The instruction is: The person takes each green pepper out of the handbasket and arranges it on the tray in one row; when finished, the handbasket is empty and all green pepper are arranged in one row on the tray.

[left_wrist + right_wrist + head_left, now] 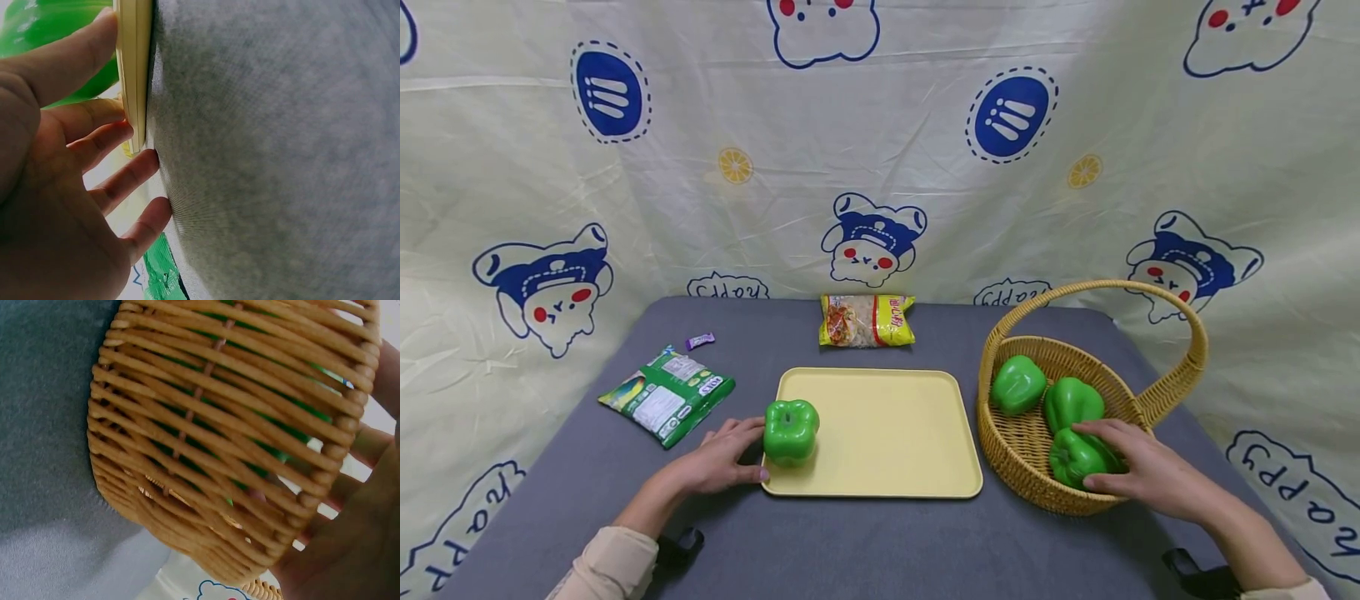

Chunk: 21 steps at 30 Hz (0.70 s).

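A green bell pepper (791, 432) stands at the left end of a pale yellow tray (895, 433). My left hand (726, 457) is beside it, thumb and fingertips at the tray's left edge; the left wrist view shows the fingers spread and relaxed along the rim. On the right, my right hand (1157, 468) reaches over the rim of a wicker basket (1030, 487). Its thumb and fingers span the nearest green bell pepper (1077, 457) from both sides. Two more bell peppers lie in the basket, one at the left (1018, 385) and one behind (1072, 402). Basket weave hides the right fingertips in the right wrist view.
A green snack bag (668, 395) lies left of the tray, with a small purple packet (700, 342) behind it. Behind the tray lies a yellow food packet (867, 321). The basket's tall handle (1097, 285) arches over its right side. A printed cloth hangs behind the grey table.
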{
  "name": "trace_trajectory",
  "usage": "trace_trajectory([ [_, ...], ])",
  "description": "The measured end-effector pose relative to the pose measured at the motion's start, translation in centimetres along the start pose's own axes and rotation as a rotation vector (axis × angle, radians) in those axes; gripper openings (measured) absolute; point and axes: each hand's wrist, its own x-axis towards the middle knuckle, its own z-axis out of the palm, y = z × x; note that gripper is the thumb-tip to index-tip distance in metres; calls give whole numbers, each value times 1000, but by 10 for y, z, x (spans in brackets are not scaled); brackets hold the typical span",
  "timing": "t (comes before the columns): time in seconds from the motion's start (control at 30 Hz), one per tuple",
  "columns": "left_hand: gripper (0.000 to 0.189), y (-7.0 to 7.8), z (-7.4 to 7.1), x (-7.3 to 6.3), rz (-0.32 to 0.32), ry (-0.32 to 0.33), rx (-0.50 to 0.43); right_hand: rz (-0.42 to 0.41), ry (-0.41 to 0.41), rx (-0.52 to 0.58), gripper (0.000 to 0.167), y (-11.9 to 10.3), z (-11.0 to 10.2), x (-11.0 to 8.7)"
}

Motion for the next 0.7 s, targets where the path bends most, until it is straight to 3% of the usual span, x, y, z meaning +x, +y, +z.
trace_trajectory([
  [0.43, 72, 0, 1, 0, 8, 14, 18, -6, 29, -101, 78, -5, 0, 7],
  [0.7, 72, -1, 1, 0, 13, 10, 7, 31, 33, -83, 81, -6, -2, 5],
])
